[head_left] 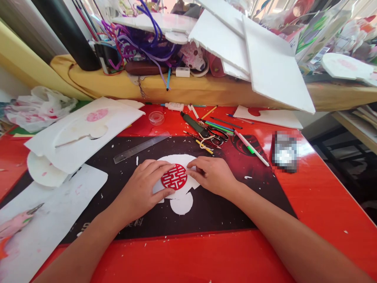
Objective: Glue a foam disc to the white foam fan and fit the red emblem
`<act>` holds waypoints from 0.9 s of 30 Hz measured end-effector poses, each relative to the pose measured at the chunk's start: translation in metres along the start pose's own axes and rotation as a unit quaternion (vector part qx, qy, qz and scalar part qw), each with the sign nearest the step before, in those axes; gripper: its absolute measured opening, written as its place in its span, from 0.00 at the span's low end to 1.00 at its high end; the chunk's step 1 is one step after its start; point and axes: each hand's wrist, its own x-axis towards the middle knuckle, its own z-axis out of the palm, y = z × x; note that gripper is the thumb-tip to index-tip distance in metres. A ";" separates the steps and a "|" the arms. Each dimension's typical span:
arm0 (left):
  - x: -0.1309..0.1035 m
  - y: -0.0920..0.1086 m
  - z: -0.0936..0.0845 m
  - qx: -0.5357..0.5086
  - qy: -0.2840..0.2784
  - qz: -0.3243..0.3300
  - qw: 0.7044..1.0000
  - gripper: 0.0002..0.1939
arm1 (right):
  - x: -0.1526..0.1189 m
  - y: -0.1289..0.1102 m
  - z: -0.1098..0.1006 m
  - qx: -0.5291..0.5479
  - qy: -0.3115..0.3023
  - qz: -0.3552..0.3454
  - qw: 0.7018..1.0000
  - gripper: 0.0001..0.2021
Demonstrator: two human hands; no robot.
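A round red openwork disc with a cut-out character pattern lies over a white foam cutout, which has a wide domed part and a small rounded lobe at the near side. My left hand grips the disc from the left, fingertips on its upper edge and thumb on its lower edge. At the disc's right edge, my right hand pinches with bent fingers, thumb tip touching the rim; its other fingers rest over the foam. Both sit on a black mat strewn with white crumbs.
Beyond the hands lie a clear ruler, scissors, a green-handled tool, several pens and a tape roll. White foam sheets are stacked left. Pliers lie near left; a blurred-out object sits right.
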 end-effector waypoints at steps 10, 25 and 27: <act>0.000 0.001 0.000 -0.003 -0.003 -0.003 1.000 0.27 | 0.001 -0.001 0.001 -0.011 -0.014 0.014 1.000 0.04; 0.000 -0.001 -0.009 -0.062 -0.003 -0.024 0.998 0.24 | 0.001 -0.001 0.000 -0.003 -0.013 0.025 1.000 0.03; 0.000 -0.001 -0.008 -0.058 -0.004 -0.019 0.998 0.24 | 0.001 -0.001 0.000 -0.003 -0.014 0.026 1.000 0.03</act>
